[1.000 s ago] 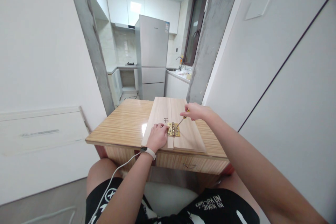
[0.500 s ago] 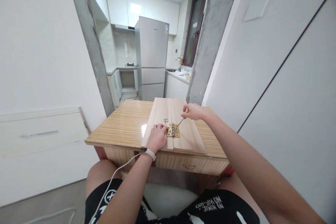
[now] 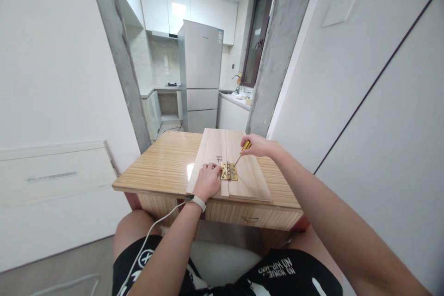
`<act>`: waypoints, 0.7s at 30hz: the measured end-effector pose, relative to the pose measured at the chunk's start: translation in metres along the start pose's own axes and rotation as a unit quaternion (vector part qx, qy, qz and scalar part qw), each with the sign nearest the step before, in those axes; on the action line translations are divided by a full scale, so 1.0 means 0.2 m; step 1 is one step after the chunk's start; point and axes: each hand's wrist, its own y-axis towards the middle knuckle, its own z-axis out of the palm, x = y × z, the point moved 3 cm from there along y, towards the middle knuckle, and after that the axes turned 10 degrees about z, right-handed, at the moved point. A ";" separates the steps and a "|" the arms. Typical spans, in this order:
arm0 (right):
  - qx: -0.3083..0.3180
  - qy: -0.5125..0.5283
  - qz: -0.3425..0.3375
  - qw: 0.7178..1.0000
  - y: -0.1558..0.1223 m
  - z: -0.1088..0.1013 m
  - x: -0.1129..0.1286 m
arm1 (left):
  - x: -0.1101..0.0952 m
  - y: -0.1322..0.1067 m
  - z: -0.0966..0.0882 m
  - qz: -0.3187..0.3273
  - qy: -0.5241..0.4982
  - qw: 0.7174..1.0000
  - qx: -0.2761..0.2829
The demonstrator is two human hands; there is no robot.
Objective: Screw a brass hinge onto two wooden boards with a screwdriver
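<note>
A brass hinge [image 3: 225, 171] lies unfolded across the seam between two pale wooden boards, a left board [image 3: 210, 147] and a right board [image 3: 251, 182]. My left hand [image 3: 209, 179] lies on the left board, its fingers spread and fingertips at the hinge's left edge. In my right hand [image 3: 257, 145] is a screwdriver [image 3: 247, 145] with a yellow and black handle, gripped between bent fingers and thumb. Its shaft slants down and left to the hinge's right leaf. Whether the tip sits in a screw is too small to tell.
The boards rest on a striped wooden table [image 3: 166, 159] with a drawer [image 3: 225, 215] at its front. A white cable [image 3: 154, 227] runs up to my left wrist. Beyond the table stand a grey fridge [image 3: 203, 58] and a sink counter [image 3: 234, 106]; a white wall panel is at right.
My right hand has shifted its hold and the screwdriver stands a little steeper, with more of its handle showing. My left hand, the hinge and the boards stay put.
</note>
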 end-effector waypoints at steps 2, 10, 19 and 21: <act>0.016 0.004 0.027 1.000 -0.01 0.00 0.01 | 0.00 0.00 0.00 0.001 -0.001 1.000 -0.002; 0.031 -0.023 0.049 0.998 -0.03 -0.03 0.05 | -0.01 0.00 -0.01 -0.006 -0.006 1.000 0.002; 0.008 -0.067 0.003 0.998 -0.02 -0.03 0.05 | 0.00 0.00 0.00 -0.001 -0.008 1.000 -0.009; 0.026 -0.080 0.041 0.996 -0.02 -0.02 0.05 | 0.00 0.00 0.00 0.001 -0.007 1.000 -0.011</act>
